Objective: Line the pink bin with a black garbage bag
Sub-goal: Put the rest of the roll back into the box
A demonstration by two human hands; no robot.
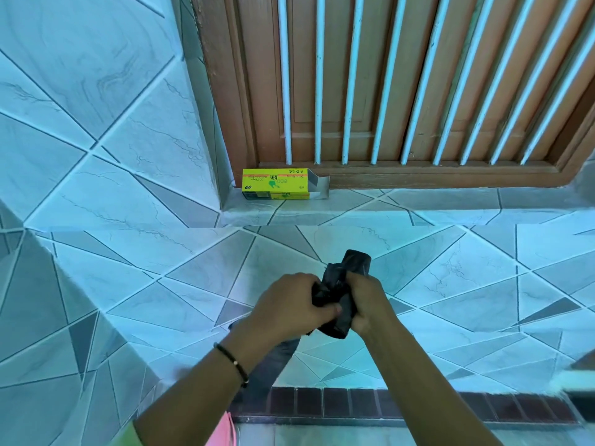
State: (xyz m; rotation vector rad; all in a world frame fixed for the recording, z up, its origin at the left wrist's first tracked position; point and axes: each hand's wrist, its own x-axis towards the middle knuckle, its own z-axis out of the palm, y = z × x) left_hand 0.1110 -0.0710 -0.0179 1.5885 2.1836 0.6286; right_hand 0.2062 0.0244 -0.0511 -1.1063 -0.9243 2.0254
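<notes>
Head view shows a black garbage bag (pixel 341 294), folded and rolled into a compact bundle, held in mid-air over the tiled floor (pixel 193 284) by both hands. The left hand (pixel 289 305) is closed around the near left part of the bundle, thumb pressed against the plastic. The right hand (pixel 365 304) is clamped on the right side, with a short rolled end of the bag standing out above its fingers. The two hands are close together, almost touching.

The bag is judged to be very light, thin and limp, and likely somewhat slippery where the layers cling to one another. No stiffness can be counted on, so the bundle must be unrolled and shaken loose before its mouth can be found. Hold is best taken at a free edge, with the layers rubbed apart between fingertips, since a hard pull on the thin film could stretch or tear it.

At the bottom edge of the frame a sliver of pink (pixel 225 429) is seen beside the left forearm; it may be the bin, but that cannot be told. A yellow bag box (pixel 277 184) lies open on the step before the wooden door (pixel 402 91), well apart from the hands.
</notes>
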